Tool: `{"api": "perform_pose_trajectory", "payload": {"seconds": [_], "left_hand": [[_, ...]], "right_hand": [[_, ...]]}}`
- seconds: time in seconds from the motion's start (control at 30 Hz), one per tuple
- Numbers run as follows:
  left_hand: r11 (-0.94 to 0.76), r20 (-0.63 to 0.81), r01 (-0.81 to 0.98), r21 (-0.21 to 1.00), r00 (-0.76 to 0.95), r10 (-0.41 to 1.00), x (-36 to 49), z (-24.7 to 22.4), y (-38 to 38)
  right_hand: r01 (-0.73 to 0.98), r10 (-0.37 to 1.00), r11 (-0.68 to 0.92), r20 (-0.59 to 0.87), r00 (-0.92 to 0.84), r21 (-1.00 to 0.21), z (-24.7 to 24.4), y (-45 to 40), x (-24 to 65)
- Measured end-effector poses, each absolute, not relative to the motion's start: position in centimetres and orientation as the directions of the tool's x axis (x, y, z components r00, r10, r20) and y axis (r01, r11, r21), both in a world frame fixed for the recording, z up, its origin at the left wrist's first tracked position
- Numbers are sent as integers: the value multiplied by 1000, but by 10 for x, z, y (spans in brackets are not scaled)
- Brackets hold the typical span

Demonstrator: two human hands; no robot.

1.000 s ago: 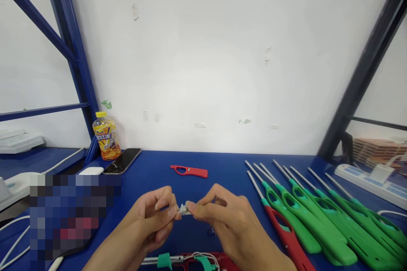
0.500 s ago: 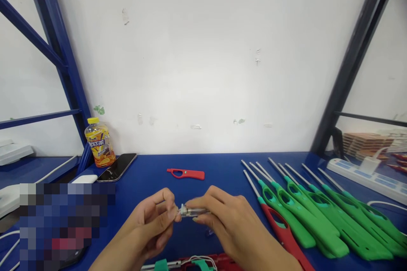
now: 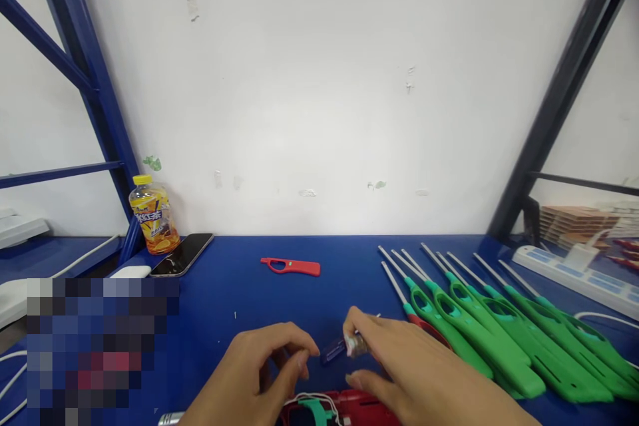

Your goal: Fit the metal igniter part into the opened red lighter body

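My left hand (image 3: 264,366) hovers over the near part of the table, fingers loosely bent, thumb and index finger a little apart, holding nothing visible. Beneath it lies a red lighter casing (image 3: 357,406) with a teal part (image 3: 315,409) and thin white wires (image 3: 319,397). My right hand (image 3: 399,359) is low over the table with thumb and index finger apart. Under its index finger shows a small clear and metallic piece (image 3: 357,344); whether other fingers touch it is hidden. Just left of that lies a clear plastic part (image 3: 333,351) on the table.
Several green long-nosed lighters (image 3: 499,339) lie in a row at right, beside a partly hidden red one (image 3: 433,331). A red casing half (image 3: 294,267) lies further back. Phone (image 3: 182,255) and drink bottle (image 3: 154,216) stand at left, power strip (image 3: 574,279) at right.
My hands have parted and come nearer to the table. The small clear piece they held between them has moved right and down, under my right hand. My left hand has let go.
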State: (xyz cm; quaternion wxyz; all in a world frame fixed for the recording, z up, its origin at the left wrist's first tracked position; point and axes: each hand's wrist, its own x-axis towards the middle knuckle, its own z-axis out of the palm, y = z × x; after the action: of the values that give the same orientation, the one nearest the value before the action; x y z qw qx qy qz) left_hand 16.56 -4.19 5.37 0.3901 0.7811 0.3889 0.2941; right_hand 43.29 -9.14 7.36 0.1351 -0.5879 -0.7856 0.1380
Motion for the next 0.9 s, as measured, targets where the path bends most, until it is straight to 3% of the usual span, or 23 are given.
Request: {"api": "perform_pose_trajectory", "payload": {"seconds": [0.1, 0.37, 0.9], "left_hand": [[-469, 167, 469, 748, 551, 817, 168, 46, -40], [-507, 13, 636, 582, 616, 787, 163, 34, -34], [-562, -2, 694, 449, 630, 777, 168, 33, -38]], "right_hand": [[896, 965, 242, -7, -263, -373, 69, -91, 433], [884, 937, 297, -69, -343, -362, 69, -79, 413], [919, 915, 370, -119, -386, -137, 82, -76, 396]]}}
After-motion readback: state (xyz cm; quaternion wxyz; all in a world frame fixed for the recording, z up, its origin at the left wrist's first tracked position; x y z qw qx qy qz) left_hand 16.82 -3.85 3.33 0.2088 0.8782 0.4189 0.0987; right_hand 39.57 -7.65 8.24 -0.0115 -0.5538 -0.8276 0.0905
